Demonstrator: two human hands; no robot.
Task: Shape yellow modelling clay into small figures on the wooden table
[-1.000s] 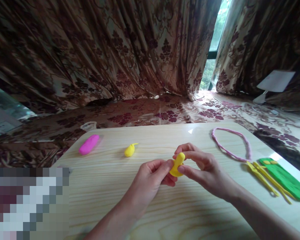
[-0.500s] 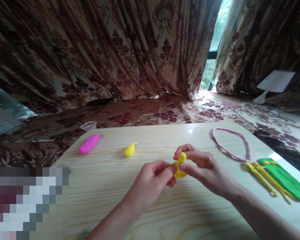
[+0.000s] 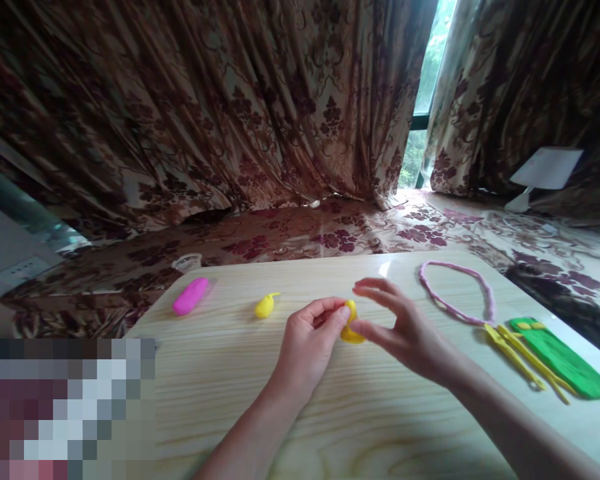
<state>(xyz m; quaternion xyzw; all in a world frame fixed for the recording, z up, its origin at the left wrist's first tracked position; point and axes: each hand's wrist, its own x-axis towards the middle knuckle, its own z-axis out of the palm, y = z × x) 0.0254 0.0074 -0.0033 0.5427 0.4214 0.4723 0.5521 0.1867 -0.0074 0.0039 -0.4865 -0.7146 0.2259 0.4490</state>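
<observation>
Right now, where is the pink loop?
In the head view, the pink loop lies far right on the table, just beyond the yellow tools and green slab.

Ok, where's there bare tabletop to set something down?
The table is bare between the two forearms, and left of the left hand, on the near side of the pink lump and yellow tailed lump. It's crowded toward the right, where the lilac loop, yellow tools and green slab lie close together.
</observation>
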